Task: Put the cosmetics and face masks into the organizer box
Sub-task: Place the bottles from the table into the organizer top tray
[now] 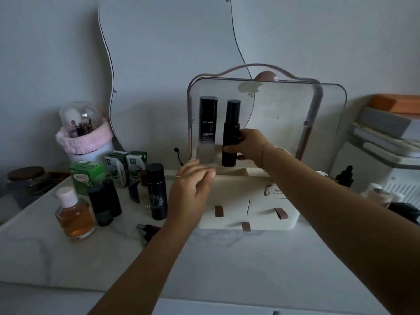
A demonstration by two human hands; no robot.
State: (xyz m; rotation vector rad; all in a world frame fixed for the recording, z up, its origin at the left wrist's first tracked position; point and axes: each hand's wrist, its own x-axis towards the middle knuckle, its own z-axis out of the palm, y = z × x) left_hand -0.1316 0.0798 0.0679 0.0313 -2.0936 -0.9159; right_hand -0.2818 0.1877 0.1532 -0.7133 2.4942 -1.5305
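Note:
The cream organizer box [259, 218] stands at mid-table with clear doors swung open. Inside its upper compartment a tall black bottle with white lettering [208, 120] stands at the left. Beside it my right hand [247, 145] is shut on a black spray bottle [230, 133], held upright on the shelf. My left hand [193, 185] hovers open at the box's front left corner, holding nothing. Left of the box wait a black cylinder bottle [156, 190], two small dark bottles [106, 201], an amber bottle with a pink cap [73, 214] and green cartons [126, 165].
A brush holder with a clear dome and pink band [83, 133] stands at the back left, before a wavy mirror [168, 53]. A dark jar [26, 181] sits at the far left. Stacked boxes [386, 130] and small bottles [345, 176] crowd the right. Dark lipsticks [147, 230] lie near my left forearm.

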